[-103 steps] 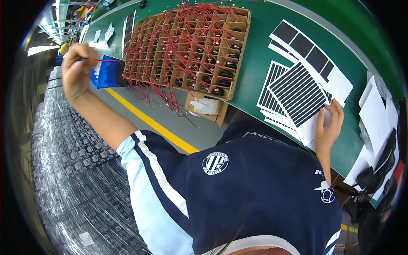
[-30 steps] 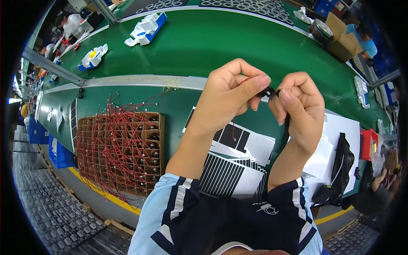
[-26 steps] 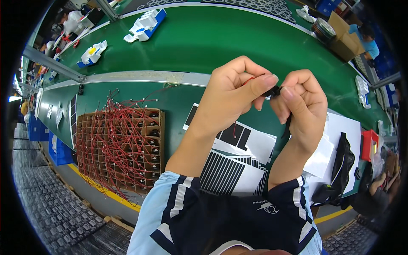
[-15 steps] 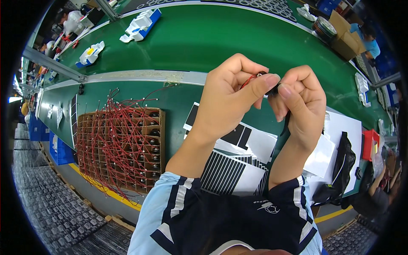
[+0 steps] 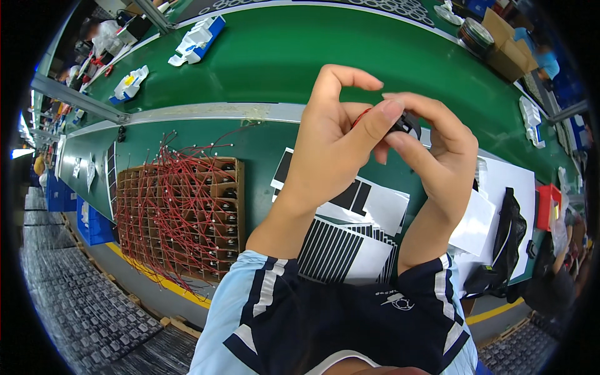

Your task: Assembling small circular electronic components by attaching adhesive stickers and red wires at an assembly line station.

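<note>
Above the green bench, both hands meet on a small black round part (image 5: 406,123) with a red wire (image 5: 360,116). My left hand (image 5: 337,134) pinches it between thumb and lower fingers, its forefinger raised and bent away. The red wire runs into the left palm. My right hand (image 5: 440,144) grips the same part from the other side with thumb and fingers. A black strip seems to curve along the part's right edge; the fingers hide much of it. Below the hands lie white sheets with black strips (image 5: 331,250).
On the left a divided cardboard box (image 5: 240,212) holds several black parts with tangled red wires. A green conveyor belt (image 5: 281,62) runs beyond a metal rail, carrying white-and-blue trays (image 5: 199,39). To the right are a black bag (image 5: 509,231) and a red bin (image 5: 549,206).
My right hand's fingers have closed over the black part, and the strip that hung below them now curves at its edge. My left forefinger has lifted off. The trays on the belt shifted slightly left.
</note>
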Demonstrator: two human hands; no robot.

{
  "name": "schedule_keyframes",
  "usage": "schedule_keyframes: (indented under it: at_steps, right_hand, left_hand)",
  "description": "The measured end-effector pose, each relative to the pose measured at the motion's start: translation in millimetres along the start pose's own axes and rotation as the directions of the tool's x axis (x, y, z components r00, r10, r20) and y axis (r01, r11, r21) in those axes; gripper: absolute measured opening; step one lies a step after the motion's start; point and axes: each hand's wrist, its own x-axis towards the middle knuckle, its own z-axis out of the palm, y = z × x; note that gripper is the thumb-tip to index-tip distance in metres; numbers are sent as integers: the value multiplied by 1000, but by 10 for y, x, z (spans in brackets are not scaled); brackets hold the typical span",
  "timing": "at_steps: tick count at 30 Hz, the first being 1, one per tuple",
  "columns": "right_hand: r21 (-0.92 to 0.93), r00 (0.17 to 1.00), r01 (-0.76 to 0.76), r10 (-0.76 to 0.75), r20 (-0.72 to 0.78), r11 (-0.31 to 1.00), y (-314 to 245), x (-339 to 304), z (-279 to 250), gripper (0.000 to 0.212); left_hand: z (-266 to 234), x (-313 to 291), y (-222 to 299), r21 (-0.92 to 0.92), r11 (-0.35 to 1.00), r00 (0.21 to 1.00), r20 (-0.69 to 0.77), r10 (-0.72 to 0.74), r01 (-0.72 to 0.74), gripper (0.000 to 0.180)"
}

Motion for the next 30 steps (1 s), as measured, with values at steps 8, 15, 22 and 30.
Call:
schedule_keyframes:
  at_steps: [8,15,22,30]
  right_hand:
    - [-454,949,159,-262,-175,877,9,25,38,26]
    - [-580,951,183,-292,-99,794,31,-24,66,27]
    - [-277,983,87,-127,-130,957,-2,-31,-75,17]
    - [-158,994,51,-64,-84,986,-1,-13,-87,12]
  left_hand:
    - [-65,-60,-9,619,655,765,-131,631,-434,31]
    - [39,11,-132,92,996,1000,19,17,-19,36]
    - [13,68,-163,-125,984,992,-9,123,-123,26]
    - [22,63,-147,-43,989,987,-82,140,-144,24]
